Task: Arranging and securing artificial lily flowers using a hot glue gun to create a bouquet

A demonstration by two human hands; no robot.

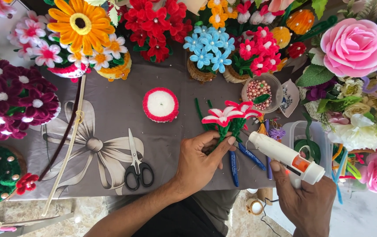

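My left hand grips the green stems of a small bunch of red-and-white pipe-cleaner flowers, held just above the grey cloth. My right hand holds a white glue gun with an orange trigger part. Its nozzle points left and sits close to the stems, just right of my left thumb. Two blue pens lie on the cloth under the flowers.
Black-handled scissors lie left of my left hand. A round white pad with a red fuzzy rim sits mid-table. A bowl of pink beads stands behind the flowers. Craft flower arrangements ring the table; a clear box is at right.
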